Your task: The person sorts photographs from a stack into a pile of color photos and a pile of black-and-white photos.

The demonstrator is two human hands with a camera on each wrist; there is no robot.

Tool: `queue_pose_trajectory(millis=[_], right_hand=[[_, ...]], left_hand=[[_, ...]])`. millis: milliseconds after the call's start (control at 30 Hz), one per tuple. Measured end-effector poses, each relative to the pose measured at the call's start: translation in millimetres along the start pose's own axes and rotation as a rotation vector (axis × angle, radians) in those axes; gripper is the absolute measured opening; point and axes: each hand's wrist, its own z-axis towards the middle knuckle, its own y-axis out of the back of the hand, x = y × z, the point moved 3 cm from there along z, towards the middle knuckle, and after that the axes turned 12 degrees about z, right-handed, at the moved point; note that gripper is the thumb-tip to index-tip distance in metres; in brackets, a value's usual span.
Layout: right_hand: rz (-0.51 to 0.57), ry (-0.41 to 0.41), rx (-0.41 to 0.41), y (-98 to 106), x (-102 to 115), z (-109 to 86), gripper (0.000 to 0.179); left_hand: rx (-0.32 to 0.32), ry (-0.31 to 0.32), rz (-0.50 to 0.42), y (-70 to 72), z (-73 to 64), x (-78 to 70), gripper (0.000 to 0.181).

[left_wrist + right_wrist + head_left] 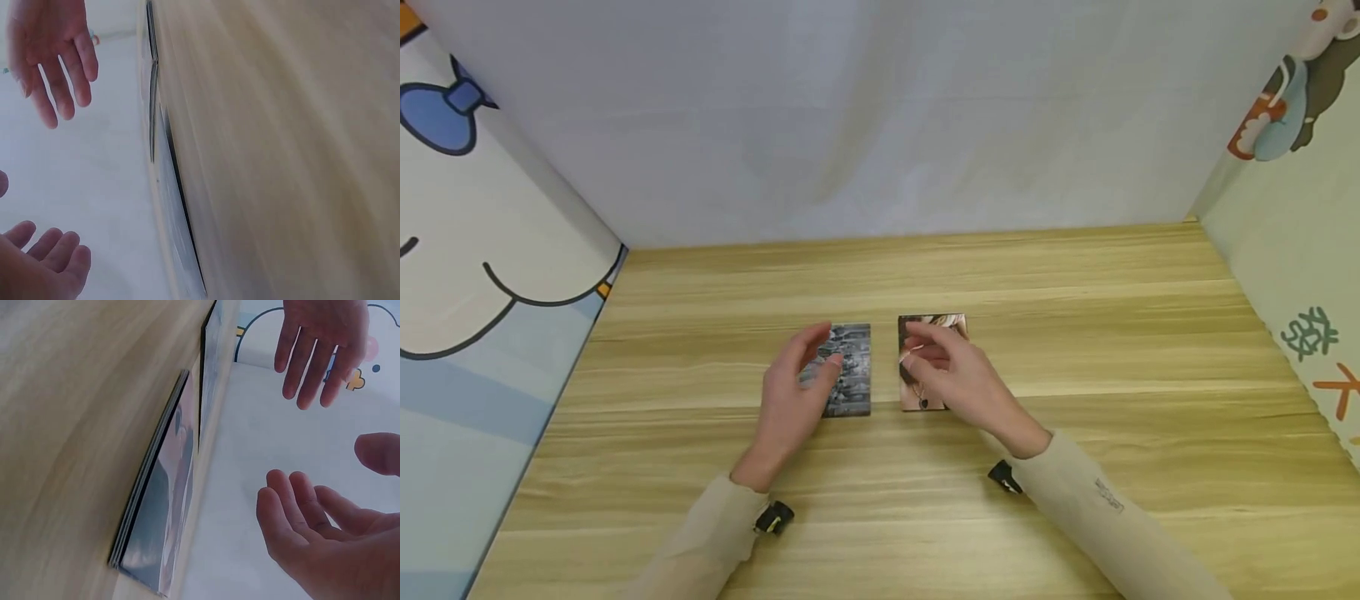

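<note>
Two picture cards lie flat on the table, side by side with a narrow gap. Over the grey patterned card (pixel 854 379) hovers my left hand (pixel 792 398), its fingers loosely bent and holding nothing. My right hand (pixel 968 380) is above the brown-and-pink picture card (pixel 914 397), also holding nothing, and hides part of the picture. From the right wrist view, layered edges show that this nearer card (pixel 165 494) is a small stack. Both hands stay apart from the cards in the wrist views, where the grey card (pixel 176 212) looks thinner.
The wood-grain table (pixel 1075 308) reaches back to a plain white wall cloth (pixel 925 125). Cartoon-printed panels stand at the left (pixel 497 208) and right (pixel 1292 250) sides. Black straps show at both wrists, beside the light sleeves (pixel 1097 500).
</note>
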Motion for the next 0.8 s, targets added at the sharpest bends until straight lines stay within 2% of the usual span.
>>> queue_pose_trajectory(millis=[267,533,633,800], right_hand=[[-0.020,0.017,-0.035,17.5,-0.5,-9.2,0.052],[-0.092,0.058,-0.062,37.5,-6.9,-20.3,0.054],[-0.149,0.051,-0.074,43.1,-9.8,-22.1,0.060],[-0.280,0.031,-0.089,52.6,-15.9,-23.7,0.060]], left_hand=[[0.034,-0.062,0.032,-15.0,2.6,-11.5,0.049],[0.077,-0.130,0.072,-27.5,2.9,-20.1,0.055],[0.109,-0.133,0.106,-30.9,2.2,-22.0,0.057],[0.177,-0.095,0.174,-35.6,1.5,-24.2,0.063]])
